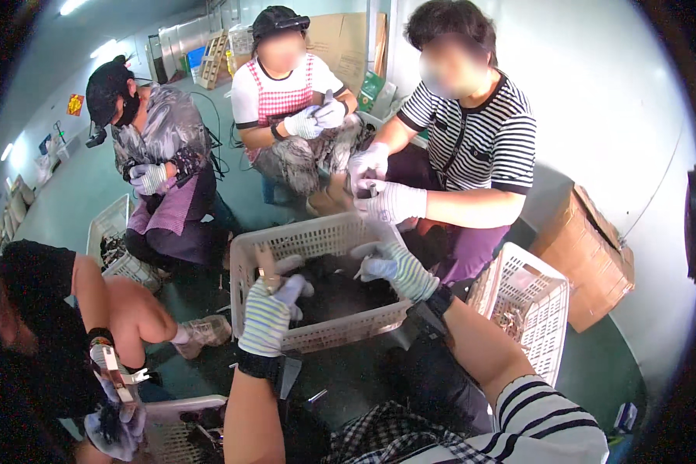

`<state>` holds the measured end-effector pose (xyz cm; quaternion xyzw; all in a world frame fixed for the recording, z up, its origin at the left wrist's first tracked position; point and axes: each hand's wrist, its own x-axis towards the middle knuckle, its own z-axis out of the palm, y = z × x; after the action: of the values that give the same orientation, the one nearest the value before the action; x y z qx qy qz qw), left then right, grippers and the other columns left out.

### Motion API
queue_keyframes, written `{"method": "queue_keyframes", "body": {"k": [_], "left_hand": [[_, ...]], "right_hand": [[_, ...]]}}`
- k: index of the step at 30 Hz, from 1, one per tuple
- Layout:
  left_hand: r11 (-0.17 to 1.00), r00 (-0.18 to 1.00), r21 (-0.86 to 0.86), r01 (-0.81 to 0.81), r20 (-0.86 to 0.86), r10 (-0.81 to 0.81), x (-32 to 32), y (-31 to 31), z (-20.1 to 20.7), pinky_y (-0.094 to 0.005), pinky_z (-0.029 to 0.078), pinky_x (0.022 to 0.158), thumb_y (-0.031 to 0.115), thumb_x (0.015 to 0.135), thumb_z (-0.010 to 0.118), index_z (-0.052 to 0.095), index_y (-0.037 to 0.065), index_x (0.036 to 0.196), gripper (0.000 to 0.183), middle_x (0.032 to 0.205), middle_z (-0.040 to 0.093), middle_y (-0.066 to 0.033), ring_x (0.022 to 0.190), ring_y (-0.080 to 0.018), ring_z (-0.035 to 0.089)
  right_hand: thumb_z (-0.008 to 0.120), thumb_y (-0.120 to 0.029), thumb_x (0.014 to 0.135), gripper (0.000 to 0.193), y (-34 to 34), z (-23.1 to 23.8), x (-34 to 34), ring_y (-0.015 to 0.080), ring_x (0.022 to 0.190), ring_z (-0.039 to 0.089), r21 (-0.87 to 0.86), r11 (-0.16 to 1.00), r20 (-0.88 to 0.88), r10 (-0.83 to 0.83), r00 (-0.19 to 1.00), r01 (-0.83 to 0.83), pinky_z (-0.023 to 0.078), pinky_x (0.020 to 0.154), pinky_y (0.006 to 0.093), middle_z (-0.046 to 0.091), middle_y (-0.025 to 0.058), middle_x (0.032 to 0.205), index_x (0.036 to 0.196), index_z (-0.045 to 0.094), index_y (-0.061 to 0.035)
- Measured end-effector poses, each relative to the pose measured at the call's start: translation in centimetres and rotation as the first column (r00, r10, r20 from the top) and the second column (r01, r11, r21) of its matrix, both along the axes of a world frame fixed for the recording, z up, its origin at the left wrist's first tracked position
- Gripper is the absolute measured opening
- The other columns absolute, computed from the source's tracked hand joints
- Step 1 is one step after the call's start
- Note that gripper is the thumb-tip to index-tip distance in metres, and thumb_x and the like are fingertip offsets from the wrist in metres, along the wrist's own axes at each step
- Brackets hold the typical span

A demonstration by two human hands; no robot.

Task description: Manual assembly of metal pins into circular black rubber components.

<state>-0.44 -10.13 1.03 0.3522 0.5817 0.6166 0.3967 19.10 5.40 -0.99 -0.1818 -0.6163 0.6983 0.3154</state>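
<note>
Both my hands wear striped knit gloves and are raised over a white plastic basket (329, 334) of dark loose material. In my left hand (274, 309) is an upright, tan, narrow piece (267, 264) with a metallic-looking part near the fingers; its exact kind is unclear. My right hand (400, 271) is closed above the basket's right side, fingertips together. A small pale bit shows at those fingertips, too blurred to name. The two hands are apart from each other.
Facing me, a person in a striped shirt (472, 131) works with gloved hands close beyond the basket. Other people sit at the left and back. Another white basket (545, 325) stands at right, beside a cardboard box (584, 259). One more basket (182, 410) is at lower left.
</note>
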Motion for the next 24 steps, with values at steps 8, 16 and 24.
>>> {"method": "queue_keyframes", "body": {"k": [8, 16, 24], "left_hand": [[0.937, 0.921, -0.074, 0.343, -0.171, -0.35, -0.1, -0.1, -0.2, -0.0283, 0.045, 0.081, 0.029, 0.056, 0.09, 0.023, 0.003, 0.144, 0.113, 0.099, 0.052, -0.0035, 0.088, -0.013, 0.052], [0.949, 0.94, 0.168, 0.266, -0.262, -0.217, -6.0, -0.1, -6.8, -0.0279, 0.037, 0.093, 0.02, 0.053, 0.088, 0.004, 0.001, 0.147, 0.128, 0.122, 0.042, -0.0114, 0.098, -0.0186, 0.048], [0.99, 0.944, -0.008, 0.143, -0.299, -0.139, -11.8, -6.5, -5.4, -0.022, 0.044, 0.065, 0.012, 0.069, 0.069, 0.011, 0.014, 0.151, 0.1, 0.109, 0.047, 0.0014, 0.074, -0.0079, 0.048]], "right_hand": [[0.07, -0.013, 0.079, 0.1, -0.1, -1.9, 0.7, 0.0172, 0.077, 0.059, 0.011, 0.832, -0.009, 0.555, 0.832, -0.555, 0.049, 0.072, 0.0297, 0.048, 0.0195, 0.114, 0.15, 0.0, -0.0204], [0.072, 0.0, 0.076, 0.108, 3.0, -3.3, 4.6, 0.0211, 0.081, 0.065, 0.116, 0.907, 0.257, 0.366, 0.895, -0.404, 0.054, 0.074, 0.033, 0.049, 0.0219, 0.115, 0.15, -0.004, -0.022], [0.075, -0.003, 0.073, 0.112, 5.1, -2.5, 7.3, 0.0204, 0.085, 0.06, -0.041, 0.943, 0.271, 0.329, 0.904, -0.331, 0.052, 0.077, 0.0358, 0.047, 0.0174, 0.116, 0.149, -0.004, -0.0283]]}}
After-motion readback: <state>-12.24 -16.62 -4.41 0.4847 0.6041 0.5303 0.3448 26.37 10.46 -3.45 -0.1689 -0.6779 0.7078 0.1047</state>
